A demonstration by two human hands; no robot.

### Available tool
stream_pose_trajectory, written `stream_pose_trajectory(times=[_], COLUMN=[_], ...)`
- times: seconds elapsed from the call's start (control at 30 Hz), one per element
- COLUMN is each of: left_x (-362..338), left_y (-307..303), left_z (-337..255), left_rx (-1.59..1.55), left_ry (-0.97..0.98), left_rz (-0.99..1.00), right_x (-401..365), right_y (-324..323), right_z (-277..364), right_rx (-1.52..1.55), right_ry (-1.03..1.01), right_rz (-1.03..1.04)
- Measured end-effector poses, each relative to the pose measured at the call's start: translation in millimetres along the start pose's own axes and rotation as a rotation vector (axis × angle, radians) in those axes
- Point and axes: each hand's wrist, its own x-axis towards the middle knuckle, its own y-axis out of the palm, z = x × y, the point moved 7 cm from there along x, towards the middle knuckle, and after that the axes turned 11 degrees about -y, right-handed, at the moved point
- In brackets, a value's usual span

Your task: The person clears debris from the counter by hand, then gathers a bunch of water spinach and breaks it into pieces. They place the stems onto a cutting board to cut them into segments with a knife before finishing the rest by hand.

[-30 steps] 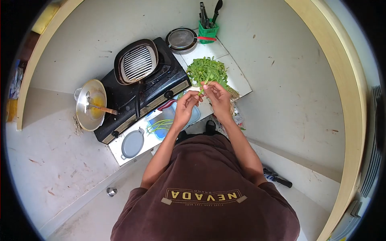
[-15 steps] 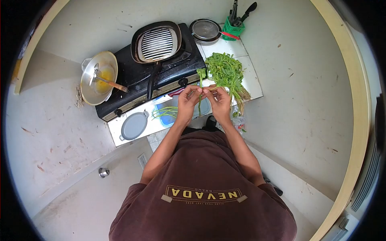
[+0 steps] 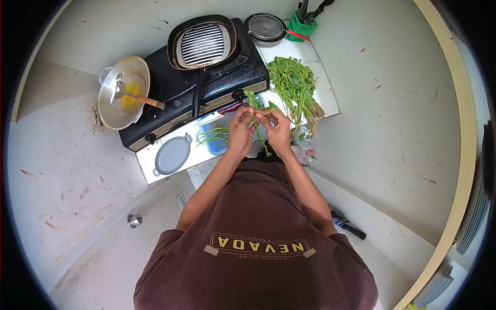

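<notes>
A leafy green stem (image 3: 261, 137) runs between my two hands, leaves at its far end and the bare stalk hanging down toward my waist. The fingertips of my left hand (image 3: 241, 129) pinch it just under the leaves. Close beside, my right hand (image 3: 278, 130) is closed with thumb and finger on the same stem, near a side leaf. To the right lies a bunch of leafy greens (image 3: 293, 85) with roots at its lower end. Below the hands is a blue-rimmed plastic container (image 3: 217, 147), partly hidden, with several cut green stalks (image 3: 213, 134) across its left side.
A black stove (image 3: 160, 77) carries a square grill pan (image 3: 201, 44). Left stands a pan (image 3: 111, 111) holding a ladle and yellow liquid. A grey oval plate (image 3: 173, 155) lies at the counter's front. Behind are a strainer (image 3: 265, 27) and a green knife basket (image 3: 301, 27).
The held stem has tilted, its lower end swinging right toward my waist. My hands stay close together on it, and the leaves show more. The camera view has shifted slightly.
</notes>
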Motion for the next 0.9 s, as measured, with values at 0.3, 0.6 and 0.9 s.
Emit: stream_pose_trajectory(times=[0.3,0.6,0.9], left_x=[-9,-31,-41], left_y=[-43,-63,-72], left_z=[-66,-73,-82], left_rx=[-0.082,-0.016,0.064], left_ry=[0.161,0.124,0.109], left_rz=[-0.028,0.056,0.073], right_x=[-42,-9,7], right_y=[1,-4,17], right_z=[-39,-111,-166], right_rx=[-0.14,-0.587,-0.95], right_ry=[0.182,0.052,0.125], right_rz=[0.008,0.223,0.532])
